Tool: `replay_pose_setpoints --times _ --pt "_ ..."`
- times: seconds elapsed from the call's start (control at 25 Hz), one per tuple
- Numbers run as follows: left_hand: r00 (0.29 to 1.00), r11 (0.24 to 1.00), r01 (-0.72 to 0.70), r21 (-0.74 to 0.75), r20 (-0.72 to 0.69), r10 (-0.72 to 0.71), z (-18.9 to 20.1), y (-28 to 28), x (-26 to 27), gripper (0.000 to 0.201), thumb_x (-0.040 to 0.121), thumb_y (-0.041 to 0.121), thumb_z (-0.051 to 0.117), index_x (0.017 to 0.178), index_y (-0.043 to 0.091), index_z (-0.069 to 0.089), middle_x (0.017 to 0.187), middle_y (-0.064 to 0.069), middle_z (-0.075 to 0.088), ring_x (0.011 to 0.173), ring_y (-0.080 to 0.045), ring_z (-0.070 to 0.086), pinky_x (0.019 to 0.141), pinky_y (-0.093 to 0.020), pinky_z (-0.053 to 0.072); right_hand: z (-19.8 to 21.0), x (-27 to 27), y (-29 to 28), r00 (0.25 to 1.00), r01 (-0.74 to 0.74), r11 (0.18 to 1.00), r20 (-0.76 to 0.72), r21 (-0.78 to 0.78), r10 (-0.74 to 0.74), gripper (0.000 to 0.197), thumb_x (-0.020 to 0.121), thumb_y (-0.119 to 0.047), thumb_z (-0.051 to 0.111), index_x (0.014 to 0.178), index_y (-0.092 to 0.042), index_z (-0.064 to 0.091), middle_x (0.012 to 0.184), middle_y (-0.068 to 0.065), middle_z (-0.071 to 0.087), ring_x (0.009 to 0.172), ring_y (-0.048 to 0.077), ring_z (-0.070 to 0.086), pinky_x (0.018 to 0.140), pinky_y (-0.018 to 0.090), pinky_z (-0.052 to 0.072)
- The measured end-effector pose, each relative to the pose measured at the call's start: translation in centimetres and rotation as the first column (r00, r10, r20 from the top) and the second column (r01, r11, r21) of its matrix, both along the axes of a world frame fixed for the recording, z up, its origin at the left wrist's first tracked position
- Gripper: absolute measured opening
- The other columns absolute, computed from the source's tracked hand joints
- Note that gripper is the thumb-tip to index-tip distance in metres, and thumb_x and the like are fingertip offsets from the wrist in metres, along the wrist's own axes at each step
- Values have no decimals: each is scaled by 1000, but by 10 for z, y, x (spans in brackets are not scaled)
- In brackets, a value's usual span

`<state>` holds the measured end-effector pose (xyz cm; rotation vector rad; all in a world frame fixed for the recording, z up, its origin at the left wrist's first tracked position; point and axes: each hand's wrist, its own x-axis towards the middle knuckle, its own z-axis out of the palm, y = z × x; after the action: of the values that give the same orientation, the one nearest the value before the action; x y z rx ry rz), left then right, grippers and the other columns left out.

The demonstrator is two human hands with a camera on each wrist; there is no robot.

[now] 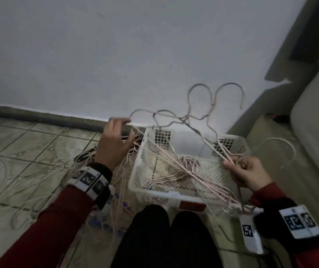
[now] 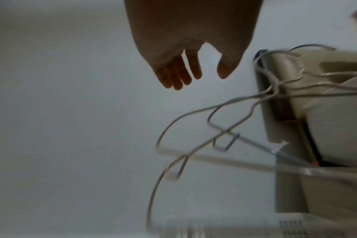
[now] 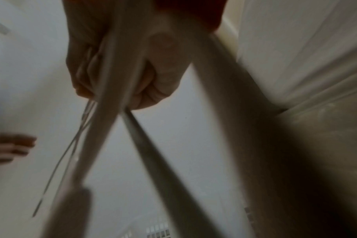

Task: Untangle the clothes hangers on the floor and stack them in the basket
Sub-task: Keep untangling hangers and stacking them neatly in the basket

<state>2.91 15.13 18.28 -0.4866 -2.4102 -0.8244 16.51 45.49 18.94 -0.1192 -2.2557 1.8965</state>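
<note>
Much is blurred here: in the right wrist view the wires close to the camera are only wide soft bands, and in the left wrist view the basket shows as a pale smear at the bottom edge. The right hand (image 1: 248, 174) is closed around a bunch of hangers (image 1: 191, 120), gripping several thin pink wires together over the right side of the basket (image 1: 154, 192); how many wires it holds I cannot tell. The hooks of this bunch stand up against the wall (image 1: 96, 55), above the far rim of the basket. The left hand (image 1: 114, 144) is open, its fingers (image 2: 179, 77) spread and a little bent, and it holds nothing; its fingertips are close to the left end of the raised bunch, but I cannot tell if they touch it. More hangers lie inside the basket, and a tangled pile (image 1: 116, 186) lies on the tiled floor (image 1: 19, 151) to the left of the basket, partly hidden under the left arm. A sofa (image 1: 315, 122) is cut off at the right edge.
</note>
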Motion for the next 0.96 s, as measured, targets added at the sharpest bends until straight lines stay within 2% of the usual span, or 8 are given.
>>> replay_pose_setpoints --times 0.08,0.16,0.28,0.36,0.48,0.6,0.72,0.96 --pt "983 981 163 -107 -69 -171 20 24 9 50 82 34 51 126 9 48 125 -12 51 115 -20 48 98 -25 30 4 5 5 996 -82 990 54 113 76 39 73 -31 60 39 -13 53 39 4 39 28 6 23 33 9 19" --pt "949 921 315 -229 102 -299 23 41 13 58 81 43 49 132 14 43 130 -6 49 120 -17 45 102 -25 25 6 10 9 984 -144 971 129 190 121 39 85 -22 52 48 -12 57 32 -4 36 27 6 24 32 10 20" --pt "770 811 568 -141 439 -463 8 56 13 28 87 38 52 106 20 60 107 -5 67 94 -13 60 89 -29 46 4 16 14 970 -190 961 191 199 152 36 84 -30 49 56 -12 62 31 -7 32 28 6 22 32 11 21" --pt "714 784 614 -94 491 -499 2 61 15 9 86 31 56 90 25 61 87 -1 68 78 -12 59 74 -27 44 0 20 17 965 -217 955 194 202 179 41 79 -44 49 61 -12 65 32 -7 33 28 8 24 33 13 22" --pt "783 780 588 -213 390 -484 -4 64 18 19 89 29 57 99 14 64 89 -4 67 77 -11 55 72 -21 37 3 22 22 975 -186 930 176 318 135 41 88 -32 47 52 -19 62 35 -3 44 30 16 38 36 19 33" --pt "829 760 558 -334 183 -528 -2 67 22 40 89 43 43 105 12 61 101 -6 69 86 -18 64 72 -14 36 19 17 28 995 -56 838 100 542 2 38 91 -14 49 56 -28 55 42 -11 55 40 -4 53 46 4 38" --pt "840 750 532 -393 128 -528 8 76 28 54 86 49 25 107 14 60 103 -5 69 92 -21 65 77 -26 45 34 9 28 997 -50 734 81 677 -7 37 93 -18 47 59 -30 53 44 -25 59 51 -12 55 55 3 39" --pt "873 801 476 -362 88 -479 15 90 42 42 90 40 31 109 16 59 101 -2 69 92 -21 66 74 -26 44 46 -5 3 998 -20 689 51 725 -24 26 94 -26 42 87 -18 66 64 -15 60 66 4 59 76 32 47"
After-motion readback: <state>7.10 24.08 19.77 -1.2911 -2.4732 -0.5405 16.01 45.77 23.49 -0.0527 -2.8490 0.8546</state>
